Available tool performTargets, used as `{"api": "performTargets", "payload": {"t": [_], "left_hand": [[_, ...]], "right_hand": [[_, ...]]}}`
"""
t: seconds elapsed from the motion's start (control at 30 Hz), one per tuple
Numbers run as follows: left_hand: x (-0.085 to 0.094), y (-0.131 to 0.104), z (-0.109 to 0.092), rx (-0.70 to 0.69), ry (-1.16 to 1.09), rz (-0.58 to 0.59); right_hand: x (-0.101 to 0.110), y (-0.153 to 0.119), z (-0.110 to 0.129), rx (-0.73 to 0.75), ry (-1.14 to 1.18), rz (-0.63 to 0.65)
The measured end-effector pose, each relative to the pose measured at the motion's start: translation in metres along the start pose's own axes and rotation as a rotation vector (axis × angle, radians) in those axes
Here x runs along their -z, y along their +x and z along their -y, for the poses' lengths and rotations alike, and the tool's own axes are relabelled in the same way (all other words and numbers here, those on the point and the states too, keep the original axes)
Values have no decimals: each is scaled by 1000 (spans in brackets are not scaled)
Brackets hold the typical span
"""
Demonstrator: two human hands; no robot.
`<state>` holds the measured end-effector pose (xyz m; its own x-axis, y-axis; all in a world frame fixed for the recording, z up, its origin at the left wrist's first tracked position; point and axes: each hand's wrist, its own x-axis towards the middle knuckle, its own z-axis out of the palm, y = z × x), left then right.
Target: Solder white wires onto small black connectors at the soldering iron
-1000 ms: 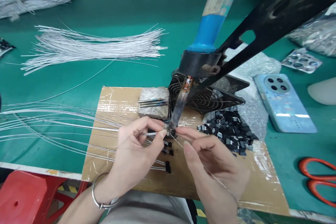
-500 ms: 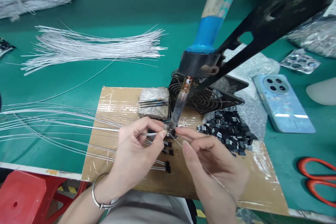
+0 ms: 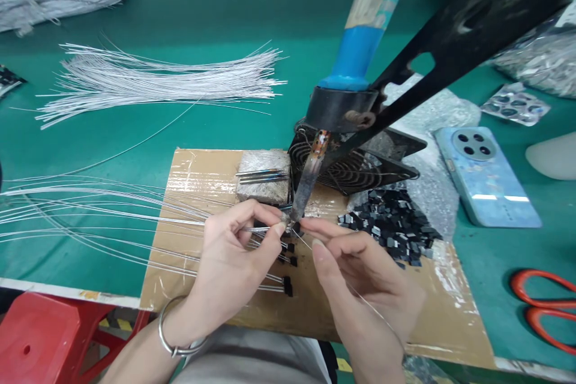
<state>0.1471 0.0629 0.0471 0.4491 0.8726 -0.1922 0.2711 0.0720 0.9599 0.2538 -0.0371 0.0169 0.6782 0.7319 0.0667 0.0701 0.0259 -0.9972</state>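
Thumb and forefinger of my left hand (image 3: 240,258) pinch thin white wires (image 3: 189,220) near their ends, right under the tip of a soldering iron (image 3: 306,189). My right hand (image 3: 364,282) pinches a thin strand of solder wire (image 3: 369,306), whose end reaches the same tip. The iron's blue handle (image 3: 355,54) is clamped in a black metal stand (image 3: 432,54). Small black connectors (image 3: 288,286) with wires attached lie on the cardboard (image 3: 180,192) below my left fingers. The exact joint at the tip is partly hidden by my fingertips.
A black fan (image 3: 355,162) stands behind the iron, beside a wrapped block (image 3: 263,183) with metal rods on it. A pile of black connectors (image 3: 396,225), a blue phone (image 3: 488,177) and red-handled scissors (image 3: 544,309) lie right. A white wire bundle (image 3: 166,78) lies at back left.
Almost nothing differs; both hands stay at the iron's tip with only very slight shifts.
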Motion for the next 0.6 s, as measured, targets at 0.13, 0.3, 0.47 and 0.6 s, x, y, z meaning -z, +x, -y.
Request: {"api": "performTargets", "payload": {"t": [0.13,0.3,0.47,0.6], "left_hand": [[1,-1,-1,9,0,3],[2,-2,-1,-3,6,-3],[0,0,0,17,8,-4],[1,1,-1,18,12,4]], "right_hand": [[-1,-1,0,5,12,-1],[-2,-1,1,4,11,-6],[-2,-1,-1,-22,-14,-27],[-1,-1,-1,-16,-16,-31]]}}
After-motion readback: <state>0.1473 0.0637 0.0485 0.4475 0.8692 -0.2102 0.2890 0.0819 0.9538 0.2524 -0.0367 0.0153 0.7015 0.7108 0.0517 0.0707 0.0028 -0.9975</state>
